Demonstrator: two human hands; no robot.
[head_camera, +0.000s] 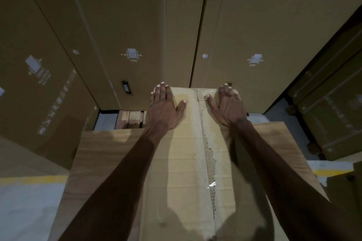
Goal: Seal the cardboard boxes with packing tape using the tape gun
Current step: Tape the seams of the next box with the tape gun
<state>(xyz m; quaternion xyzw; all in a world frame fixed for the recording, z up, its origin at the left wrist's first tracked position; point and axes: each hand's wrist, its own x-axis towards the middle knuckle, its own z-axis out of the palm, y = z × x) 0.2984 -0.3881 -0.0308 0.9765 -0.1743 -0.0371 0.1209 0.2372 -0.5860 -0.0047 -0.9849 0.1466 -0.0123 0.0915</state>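
— Lying lengthwise up the middle of the frame, the cardboard box [188, 162] runs from the bottom edge to its far end just above centre. Where are the hands on it?

— Both at that far end. The left hand [163, 107] lies flat left of the centre seam [205, 143], fingers straight. The right hand [230, 103] lies flat right of it. Neither grips anything; fingertips reach the far edge.

— And the seam?

— It follows the box's long axis, between the thumbs, with clear packing tape [212, 184] glinting lower down.

— Around it?

— A flat cardboard sheet [101, 152] beneath, tall cartons [137, 25] across the top, a yellow floor line [31, 180] lower left.
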